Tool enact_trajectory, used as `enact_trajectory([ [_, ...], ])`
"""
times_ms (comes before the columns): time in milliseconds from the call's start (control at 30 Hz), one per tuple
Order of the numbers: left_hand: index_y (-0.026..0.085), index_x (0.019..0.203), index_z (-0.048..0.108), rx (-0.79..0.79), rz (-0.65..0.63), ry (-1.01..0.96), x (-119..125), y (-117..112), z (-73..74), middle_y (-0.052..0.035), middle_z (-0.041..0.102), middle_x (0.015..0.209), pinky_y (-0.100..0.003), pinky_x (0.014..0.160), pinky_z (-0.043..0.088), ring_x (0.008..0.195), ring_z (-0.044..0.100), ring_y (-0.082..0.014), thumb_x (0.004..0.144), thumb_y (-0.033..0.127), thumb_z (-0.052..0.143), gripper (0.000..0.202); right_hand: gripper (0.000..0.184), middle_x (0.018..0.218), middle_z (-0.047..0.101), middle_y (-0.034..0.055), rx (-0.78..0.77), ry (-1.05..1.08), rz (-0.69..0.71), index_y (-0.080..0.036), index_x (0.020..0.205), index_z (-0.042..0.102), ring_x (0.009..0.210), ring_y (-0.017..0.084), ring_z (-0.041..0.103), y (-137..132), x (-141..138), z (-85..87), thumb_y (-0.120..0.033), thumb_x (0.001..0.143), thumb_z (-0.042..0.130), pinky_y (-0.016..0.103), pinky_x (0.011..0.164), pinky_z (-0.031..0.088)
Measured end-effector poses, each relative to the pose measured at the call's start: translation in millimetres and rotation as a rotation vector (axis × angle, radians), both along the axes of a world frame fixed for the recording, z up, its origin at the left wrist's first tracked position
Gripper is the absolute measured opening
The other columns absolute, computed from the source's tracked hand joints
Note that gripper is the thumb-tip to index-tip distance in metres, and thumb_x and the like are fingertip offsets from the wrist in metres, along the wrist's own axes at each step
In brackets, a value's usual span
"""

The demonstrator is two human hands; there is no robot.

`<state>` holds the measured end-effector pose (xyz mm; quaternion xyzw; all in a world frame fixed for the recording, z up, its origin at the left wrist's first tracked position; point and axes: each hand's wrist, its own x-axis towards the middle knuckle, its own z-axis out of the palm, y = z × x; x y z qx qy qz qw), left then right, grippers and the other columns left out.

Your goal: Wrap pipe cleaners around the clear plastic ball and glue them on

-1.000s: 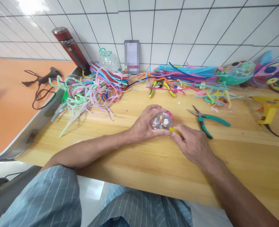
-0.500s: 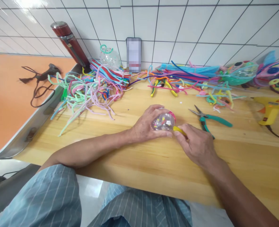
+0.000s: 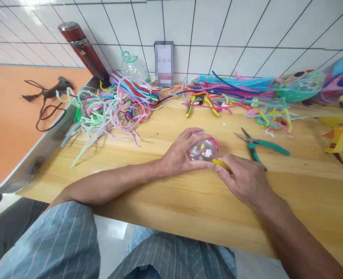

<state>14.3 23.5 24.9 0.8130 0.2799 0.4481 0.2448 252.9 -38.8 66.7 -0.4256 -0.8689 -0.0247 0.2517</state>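
Note:
My left hand (image 3: 180, 153) is wrapped round a clear plastic ball (image 3: 203, 149) filled with coloured bits, with a pink pipe cleaner round its far side. It rests on the wooden table (image 3: 189, 201). My right hand (image 3: 245, 180) is closed in a pinch on a short yellow pipe cleaner (image 3: 220, 163) that touches the ball's near right side. Teal-handled pliers (image 3: 258, 146) lie just right of my hands.
A tangle of pastel pipe cleaners (image 3: 104, 112) lies back left, a straighter bundle (image 3: 232, 91) back right. A red flask (image 3: 82, 48), a phone (image 3: 163, 64) and a second clear ball (image 3: 134, 68) stand by the tiled wall. A yellow glue gun (image 3: 338, 133) lies at right.
Both hands stay on the ball and the yellow pipe cleaner, shifting only slightly. The view has tilted a little.

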Motion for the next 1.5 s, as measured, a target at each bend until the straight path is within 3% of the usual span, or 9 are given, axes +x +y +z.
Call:
enact_trajectory([
  [467,0.023,0.141,0.066,0.040,0.003,-0.089,1,-4,-2.9,-0.0160,0.066,0.137,-0.050,0.115,0.057,0.137,0.064,-0.0296,0.089,0.054,0.085,0.063,0.025,0.069,0.067,-0.0018,0.105,0.039,-0.080,-0.020,0.094,0.066,0.057,0.015,0.063,-10,-16,-5.7,-0.034,0.112,0.055,0.030,0.058,0.040],
  [767,0.022,0.138,0.066,0.031,0.026,-0.064,1,-6,0.3,-0.0161,0.067,0.137,-0.050,0.116,0.056,0.137,0.063,-0.0302,0.090,0.055,0.084,0.061,0.028,0.069,0.067,-0.0026,-0.006,0.123,-0.137,-0.021,0.093,0.064,0.052,0.013,0.059,-15,-20,-5.5,-0.039,0.112,0.054,0.028,0.055,0.040],
  [967,0.024,0.142,0.063,0.021,0.013,-0.052,-1,2,-6.1,-0.0169,0.067,0.137,-0.054,0.118,0.055,0.138,0.062,-0.0333,0.078,0.070,0.086,0.082,0.029,0.071,0.070,-0.0019,-0.146,0.081,-0.026,-0.023,0.095,0.066,0.059,0.015,0.066,-7,-4,3.0,-0.038,0.112,0.048,0.028,0.059,0.042],
  [1133,0.027,0.150,0.059,0.070,0.073,-0.033,-7,4,-1.9,-0.0207,0.052,0.157,-0.059,0.125,0.048,0.153,0.051,-0.0377,0.076,0.071,0.087,0.091,0.029,0.072,0.071,0.0008,-0.129,0.169,-0.193,-0.025,0.094,0.067,0.065,0.020,0.068,2,7,-0.4,-0.043,0.109,0.050,0.031,0.063,0.043],
  [1200,0.027,0.149,0.059,0.118,0.061,-0.025,-8,3,2.6,-0.0205,0.052,0.159,-0.058,0.125,0.048,0.153,0.051,-0.0364,0.083,0.063,0.086,0.080,0.031,0.072,0.072,0.0021,-0.165,0.170,-0.294,-0.025,0.095,0.069,0.067,0.022,0.068,5,10,-5.3,-0.046,0.108,0.049,0.033,0.064,0.044],
  [1333,0.024,0.132,0.069,0.191,0.016,-0.052,-8,0,9.3,-0.0170,0.068,0.141,-0.050,0.114,0.056,0.133,0.066,-0.0270,0.097,0.037,0.079,0.039,0.035,0.078,0.076,0.0066,-0.263,0.061,-0.487,-0.025,0.104,0.072,0.071,0.027,0.070,13,16,-18.8,-0.047,0.108,0.045,0.038,0.067,0.048],
  [1433,0.024,0.117,0.074,0.204,0.025,-0.096,-6,-1,12.4,-0.0134,0.074,0.133,-0.048,0.111,0.057,0.128,0.070,-0.0238,0.101,0.028,0.073,0.017,0.041,0.111,0.081,0.0174,-0.201,0.058,-0.441,-0.019,0.122,0.071,0.103,0.036,0.075,15,14,-27.0,-0.050,0.105,0.050,0.052,0.090,0.058],
  [1500,0.024,0.110,0.075,0.178,0.030,-0.118,-5,-1,14.3,-0.0112,0.076,0.129,-0.047,0.110,0.058,0.125,0.072,-0.0222,0.102,0.027,0.071,0.010,0.052,0.133,0.075,0.0215,-0.164,0.154,-0.326,-0.018,0.139,0.063,0.126,0.039,0.070,12,7,-29.5,-0.054,0.103,0.056,0.060,0.107,0.055],
])
